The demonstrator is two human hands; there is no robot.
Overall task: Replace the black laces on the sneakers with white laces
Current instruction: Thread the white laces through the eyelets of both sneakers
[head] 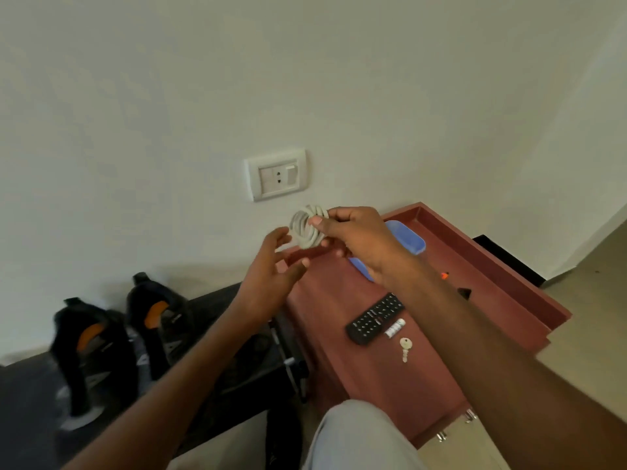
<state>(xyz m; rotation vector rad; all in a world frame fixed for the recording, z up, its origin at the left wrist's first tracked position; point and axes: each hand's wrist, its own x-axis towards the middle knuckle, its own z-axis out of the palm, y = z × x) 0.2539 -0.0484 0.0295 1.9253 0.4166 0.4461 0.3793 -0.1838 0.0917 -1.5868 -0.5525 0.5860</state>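
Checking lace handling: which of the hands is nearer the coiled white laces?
Right. The right hand pinches the coiled white laces in the air above the cabinet; the left hand is open just below and left of the coil, not touching it.

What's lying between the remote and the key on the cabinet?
In the head view, a small white cylinder, perhaps a battery, lies between the remote and the key on the cabinet.
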